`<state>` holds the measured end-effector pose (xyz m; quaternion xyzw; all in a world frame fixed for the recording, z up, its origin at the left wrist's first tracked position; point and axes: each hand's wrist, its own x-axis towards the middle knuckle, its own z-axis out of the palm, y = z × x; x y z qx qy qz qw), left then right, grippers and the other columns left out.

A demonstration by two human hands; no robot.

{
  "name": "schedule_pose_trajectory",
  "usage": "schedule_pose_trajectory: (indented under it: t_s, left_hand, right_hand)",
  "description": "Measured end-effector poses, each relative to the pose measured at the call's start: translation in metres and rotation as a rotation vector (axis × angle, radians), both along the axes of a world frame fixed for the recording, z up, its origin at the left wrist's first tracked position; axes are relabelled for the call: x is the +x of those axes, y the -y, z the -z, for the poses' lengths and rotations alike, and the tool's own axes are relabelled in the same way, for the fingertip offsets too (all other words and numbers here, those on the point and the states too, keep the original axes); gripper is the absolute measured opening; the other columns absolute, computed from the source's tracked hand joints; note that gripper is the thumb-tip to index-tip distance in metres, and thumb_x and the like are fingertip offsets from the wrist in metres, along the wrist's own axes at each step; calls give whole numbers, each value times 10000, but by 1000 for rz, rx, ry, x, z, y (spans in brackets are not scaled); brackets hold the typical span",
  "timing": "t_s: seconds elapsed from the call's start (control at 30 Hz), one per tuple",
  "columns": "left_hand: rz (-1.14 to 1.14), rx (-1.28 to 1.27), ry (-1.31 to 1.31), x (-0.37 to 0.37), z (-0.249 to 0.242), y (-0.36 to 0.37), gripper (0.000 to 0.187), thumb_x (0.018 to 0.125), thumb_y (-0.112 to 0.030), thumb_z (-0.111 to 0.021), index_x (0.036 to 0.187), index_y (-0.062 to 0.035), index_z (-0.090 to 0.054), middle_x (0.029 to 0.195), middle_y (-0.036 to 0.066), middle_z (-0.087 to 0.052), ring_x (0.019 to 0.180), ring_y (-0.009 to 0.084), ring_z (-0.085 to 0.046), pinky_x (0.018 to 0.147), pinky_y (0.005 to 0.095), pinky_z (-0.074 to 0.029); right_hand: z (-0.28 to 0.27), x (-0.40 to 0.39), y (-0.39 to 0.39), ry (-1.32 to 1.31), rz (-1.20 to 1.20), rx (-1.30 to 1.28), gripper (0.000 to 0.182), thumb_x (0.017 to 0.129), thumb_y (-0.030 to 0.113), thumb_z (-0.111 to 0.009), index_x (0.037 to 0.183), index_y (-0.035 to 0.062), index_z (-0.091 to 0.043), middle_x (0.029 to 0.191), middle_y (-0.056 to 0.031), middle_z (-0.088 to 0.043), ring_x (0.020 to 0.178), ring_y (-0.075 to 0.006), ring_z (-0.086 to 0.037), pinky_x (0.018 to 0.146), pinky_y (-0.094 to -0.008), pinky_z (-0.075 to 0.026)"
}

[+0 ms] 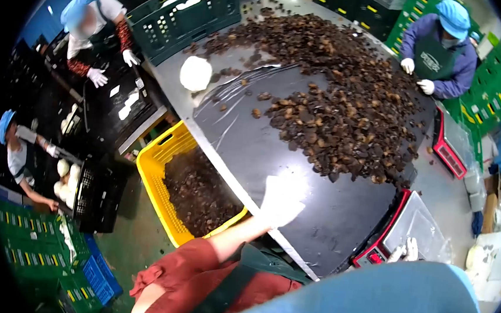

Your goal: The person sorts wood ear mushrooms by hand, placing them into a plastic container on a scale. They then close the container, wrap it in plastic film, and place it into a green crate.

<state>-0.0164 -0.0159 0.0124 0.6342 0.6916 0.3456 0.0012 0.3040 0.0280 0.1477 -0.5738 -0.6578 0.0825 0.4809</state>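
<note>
My left hand [282,203] wears a white glove and rests on or just above the dark sheet [328,210] at the table's near edge; glare washes out its fingers. My right hand [405,251], also gloved, shows only its fingers, spread at the near side of a red scale [412,228] with a clear plastic cover. No item shows between them. Beyond my hands a broad heap of dark brown, mushroom-like pieces [348,117] covers much of the table. Below the table's left edge a yellow basket [156,193] holds more such pieces.
A white round bundle [196,74] and a dark green crate [184,22] stand on the table's left part. Another red scale [448,145] is at the right. One co-worker [438,48] stands across the heap; two others are at the left. Blue cloth [357,300] covers the bottom foreground.
</note>
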Motion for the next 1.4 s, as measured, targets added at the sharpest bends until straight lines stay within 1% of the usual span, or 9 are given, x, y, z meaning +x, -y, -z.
schedule_pose_trajectory:
  t_s: [0.07, 0.13, 0.33, 0.5, 0.6, 0.9, 1.2, 1.27, 1.4]
  left_hand:
    - [160, 2, -231, 35, 16, -27, 557, 823, -414, -575, 1257, -66, -534, 1307, 201, -468, 1191, 397, -414, 1056, 594, -228]
    - [217, 51, 369, 20, 84, -46, 593, 835, -443, -558, 1303, -83, -502, 1348, 188, -442, 1239, 370, -381, 1091, 573, -185]
    - [-681, -349, -470, -123, -14, 42, 446, 818, -383, -533, 1108, -46, -561, 1187, 127, -478, 1113, 312, -397, 886, 540, -328]
    - [-1110, -942, -107, -202, 15, 144, 672, 978, -489, -317, 1491, -60, -258, 1595, 101, -88, 1448, 395, -63, 1115, 628, -101]
    - [-1125, -798, -164, -200, 20, 147, 653, 983, -442, -355, 1488, -43, -248, 1585, 127, -123, 1422, 424, -147, 1110, 614, -164]
    - [-331, -148, -21, -123, 12, 40, 651, 867, -225, -595, 1423, 15, -355, 1508, 261, -253, 1390, 444, -225, 1147, 502, -171]
    - [-74, -72, 136, -84, 29, -48, 587, 880, -201, -608, 1394, -9, -400, 1451, 256, -342, 1340, 431, -318, 1115, 486, -257]
    - [12, -36, 88, -71, 23, -73, 600, 865, -204, -624, 1387, -5, -404, 1435, 263, -356, 1319, 435, -339, 1106, 497, -263]
    - [377, -145, 29, -27, -1, -95, 644, 803, -341, -659, 1369, -104, -464, 1438, 207, -378, 1329, 459, -297, 1096, 592, -204]
  right_hand:
    - [-9, -15, 0, 188, -60, 1, 389, 838, -37, -577, 1220, 34, -570, 1293, -142, -521, 1235, -287, -477, 1044, -396, -372]
    - [-13, -18, -1, 245, -150, 65, 393, 821, -52, -585, 1204, 34, -575, 1282, -139, -529, 1226, -287, -484, 1042, -392, -373]
    - [-10, 6, 14, 215, -112, -95, 372, 824, -53, -586, 1185, 36, -584, 1251, -134, -548, 1215, -288, -494, 1044, -391, -373]
    - [16, -14, 4, 120, -271, -106, 289, 800, -23, -620, 1081, 44, -632, 1119, -127, -608, 1079, -280, -545, 979, -393, -415]
    - [16, -64, -24, 282, -452, -102, 272, 807, 27, -663, 1076, 58, -647, 1127, -117, -624, 1096, -283, -569, 981, -380, -432]
    - [85, -182, -208, 203, -352, -446, 706, 866, 369, -638, 1409, 2, -374, 1396, -244, -434, 1315, -384, -393, 1106, -421, -306]
    - [99, -211, -117, 488, -725, -428, 536, 722, 399, -699, 1102, 42, -574, 1134, -172, -571, 1082, -350, -512, 897, -496, -394]
    - [113, -194, -95, 573, -583, -117, 526, 777, 418, -667, 1155, 66, -570, 1273, -127, -535, 1197, -344, -448, 973, -507, -317]
    - [122, -148, -111, 638, -186, -519, 722, 852, 516, -558, 1443, 149, -368, 1496, -170, -309, 1381, -435, -214, 1102, -641, -88]
